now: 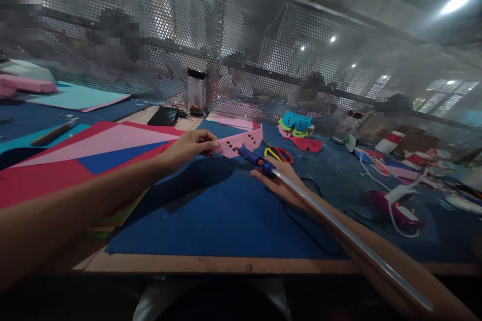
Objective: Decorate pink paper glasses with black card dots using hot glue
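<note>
Over the blue mat [196, 225], pinches the pink cutout [244, 142] by its left end between thumb and fingers of the left hand [194, 145], with forearm slanting in from lower left. Holds the blue glue gun [258, 161] in the right hand [284, 185], with fingers partly hidden beneath and forearm reaching from lower right. Aims the nozzle at the cutout's dark squares, just short of the scissors [286, 154].

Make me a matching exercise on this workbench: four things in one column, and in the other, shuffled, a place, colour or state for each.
Things:
1. Pink paper piece
2. Scissors
3. Blue glue gun
4. Magenta tool

Descriptions:
A. Lying untouched beyond the right forearm
B. Held in the right hand
C. Yellow and red handles
D. Held in the left hand

Right pairs: 1-D, 2-C, 3-B, 4-A
</note>
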Demonstrator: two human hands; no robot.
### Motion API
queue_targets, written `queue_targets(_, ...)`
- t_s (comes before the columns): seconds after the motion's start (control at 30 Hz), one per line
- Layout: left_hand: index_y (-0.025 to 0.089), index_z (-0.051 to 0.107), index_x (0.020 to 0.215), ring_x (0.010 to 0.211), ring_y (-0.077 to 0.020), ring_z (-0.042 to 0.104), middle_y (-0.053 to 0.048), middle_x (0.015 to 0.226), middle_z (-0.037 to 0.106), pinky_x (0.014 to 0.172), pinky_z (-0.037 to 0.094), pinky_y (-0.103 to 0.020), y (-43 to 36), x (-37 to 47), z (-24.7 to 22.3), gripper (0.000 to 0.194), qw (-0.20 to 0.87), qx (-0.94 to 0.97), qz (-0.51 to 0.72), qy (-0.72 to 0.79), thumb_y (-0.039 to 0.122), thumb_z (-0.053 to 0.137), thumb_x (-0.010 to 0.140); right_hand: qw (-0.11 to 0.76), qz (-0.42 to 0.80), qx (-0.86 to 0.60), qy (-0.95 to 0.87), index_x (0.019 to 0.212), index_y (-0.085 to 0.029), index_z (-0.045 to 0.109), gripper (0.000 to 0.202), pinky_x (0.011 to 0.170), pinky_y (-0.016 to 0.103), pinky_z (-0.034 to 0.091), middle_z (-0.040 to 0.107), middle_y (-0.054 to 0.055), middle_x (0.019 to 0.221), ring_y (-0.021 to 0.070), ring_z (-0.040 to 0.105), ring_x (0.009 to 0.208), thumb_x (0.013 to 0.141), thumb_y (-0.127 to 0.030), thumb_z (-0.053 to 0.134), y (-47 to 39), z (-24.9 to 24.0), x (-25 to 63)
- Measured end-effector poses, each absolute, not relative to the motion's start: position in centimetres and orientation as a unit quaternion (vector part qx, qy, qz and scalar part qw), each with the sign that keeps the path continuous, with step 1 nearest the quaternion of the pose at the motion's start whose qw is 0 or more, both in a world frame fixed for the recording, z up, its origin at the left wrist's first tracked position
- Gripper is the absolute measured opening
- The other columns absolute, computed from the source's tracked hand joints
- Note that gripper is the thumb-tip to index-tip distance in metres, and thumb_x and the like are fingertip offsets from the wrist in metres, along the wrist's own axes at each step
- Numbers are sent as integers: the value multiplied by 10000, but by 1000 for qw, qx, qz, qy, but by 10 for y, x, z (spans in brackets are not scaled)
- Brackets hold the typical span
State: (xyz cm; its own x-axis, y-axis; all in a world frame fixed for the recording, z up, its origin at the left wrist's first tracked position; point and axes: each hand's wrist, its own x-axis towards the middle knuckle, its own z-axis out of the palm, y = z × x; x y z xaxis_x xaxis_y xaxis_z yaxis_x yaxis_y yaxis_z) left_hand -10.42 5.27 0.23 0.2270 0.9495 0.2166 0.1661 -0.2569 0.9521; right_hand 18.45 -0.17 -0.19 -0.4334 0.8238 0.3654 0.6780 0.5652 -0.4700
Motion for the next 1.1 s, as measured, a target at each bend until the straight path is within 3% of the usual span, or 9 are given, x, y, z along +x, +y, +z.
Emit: queue_targets(1.1,154,676,888,668,-153,634,-30,746,687,674,496,-304,55,-106,1,308,436,653,450,425,412,782,758,298,108,-439,-841,850,-217,553,313,560,236,352,583,-14,681,138,529,614,908,-519,610,2,-8,186)
